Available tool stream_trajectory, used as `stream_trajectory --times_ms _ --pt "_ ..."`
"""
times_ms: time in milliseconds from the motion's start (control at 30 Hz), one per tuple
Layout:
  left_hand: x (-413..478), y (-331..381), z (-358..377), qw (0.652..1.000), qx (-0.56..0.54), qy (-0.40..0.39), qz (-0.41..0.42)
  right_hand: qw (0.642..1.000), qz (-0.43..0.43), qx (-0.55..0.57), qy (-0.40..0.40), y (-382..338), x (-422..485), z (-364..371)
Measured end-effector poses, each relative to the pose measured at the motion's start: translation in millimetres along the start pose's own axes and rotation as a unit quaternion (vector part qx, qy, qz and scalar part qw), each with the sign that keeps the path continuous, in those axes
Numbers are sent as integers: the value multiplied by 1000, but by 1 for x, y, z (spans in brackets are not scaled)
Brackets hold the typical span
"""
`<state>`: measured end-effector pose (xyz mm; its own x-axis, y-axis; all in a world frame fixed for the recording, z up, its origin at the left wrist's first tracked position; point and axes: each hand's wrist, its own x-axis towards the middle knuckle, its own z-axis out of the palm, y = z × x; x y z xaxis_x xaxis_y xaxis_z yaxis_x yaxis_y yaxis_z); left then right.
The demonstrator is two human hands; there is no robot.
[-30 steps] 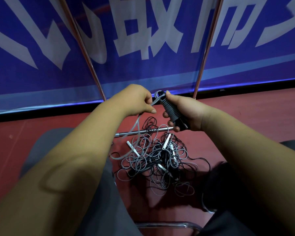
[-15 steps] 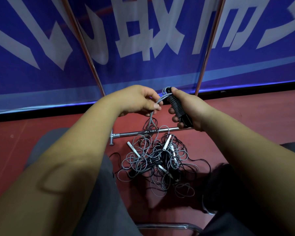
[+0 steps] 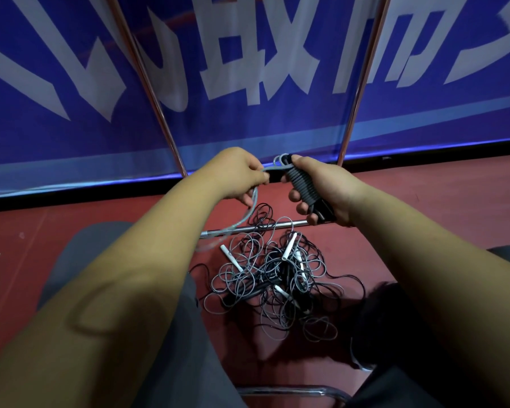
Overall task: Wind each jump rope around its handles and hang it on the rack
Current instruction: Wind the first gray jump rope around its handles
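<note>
Jump rope (image 3: 302,184) part-wound, my right hand (image 3: 333,189) clamped round it; left hand (image 3: 237,173) pinches loose cord (image 3: 255,201) at 9 o'clock (tail left). Tangled pile (image 3: 277,284) at 6 o'clock waits, unhung.

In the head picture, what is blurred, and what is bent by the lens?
Head view: the grey rope below the left hand is motion-blurred; the rack poles lean outward, likely wide-angle distortion; the rope pile on the floor is sharp.

Left hand (image 3: 238,172), right hand (image 3: 329,189), both curled
</note>
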<state>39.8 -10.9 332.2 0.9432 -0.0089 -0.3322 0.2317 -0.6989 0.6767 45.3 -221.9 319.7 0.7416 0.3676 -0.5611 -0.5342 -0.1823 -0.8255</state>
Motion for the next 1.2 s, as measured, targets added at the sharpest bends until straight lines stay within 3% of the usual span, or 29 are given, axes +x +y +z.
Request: stream_trajectory --times_ms 133,333,433,567,733,867,1200 --pt "-1 2 -6 981 -187 -23 38 999 2 21 34 0 5 -5" --pt "-12 9 -13 952 -276 -126 39 998 -9 34 45 -2 7 -9" --pt "-13 8 -14 962 -238 -128 30 999 -11 38 37 -3 6 -11" --pt "-9 3 -13 995 -74 -62 14 999 -12 45 -14 -7 3 -14" --pt "-1 -1 -7 1000 26 8 12 993 10 45 -110 -11 -6 -11" --pt "4 -4 -4 994 100 17 29 985 16 35 -170 -12 -11 -10" --pt "-7 3 -14 998 31 -7 53 949 74 -11 -306 -2 -15 -2"
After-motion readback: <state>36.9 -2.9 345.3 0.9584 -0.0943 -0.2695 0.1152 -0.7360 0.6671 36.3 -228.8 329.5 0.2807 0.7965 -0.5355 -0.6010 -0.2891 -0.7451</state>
